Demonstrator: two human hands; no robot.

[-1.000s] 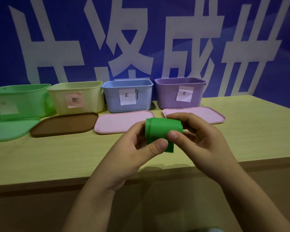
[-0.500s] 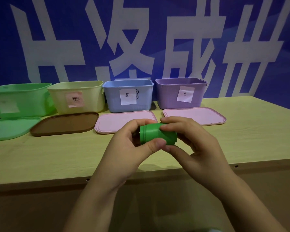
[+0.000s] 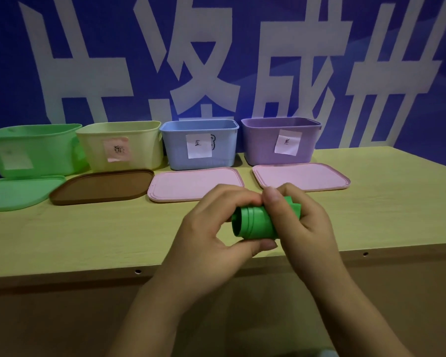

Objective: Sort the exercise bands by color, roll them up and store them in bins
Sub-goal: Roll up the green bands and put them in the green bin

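A green exercise band point(image 3: 255, 224), rolled into a short cylinder, is held above the table's front edge between both hands. My left hand point(image 3: 211, 235) grips its left end with thumb below and fingers on top. My right hand point(image 3: 301, 222) wraps its right end, where a loose flap of band sticks up. Along the back stand a green bin point(image 3: 36, 150), a yellow bin point(image 3: 139, 148) with a pink label, a blue bin point(image 3: 216, 153) and a purple bin point(image 3: 263, 145). What lies inside the bins is hidden.
In front of the bins lie four lids: a green lid point(image 3: 16, 193), a brown lid point(image 3: 101, 186) and two pink lids point(image 3: 191, 184) point(image 3: 301, 176). The wooden table point(image 3: 88, 235) ends at a front edge just below my hands. A blue wall with white characters stands behind.
The hanging tail of the green band has been wound in, so the roll is tighter. Both hands have turned the roll and shifted slightly lower and right.
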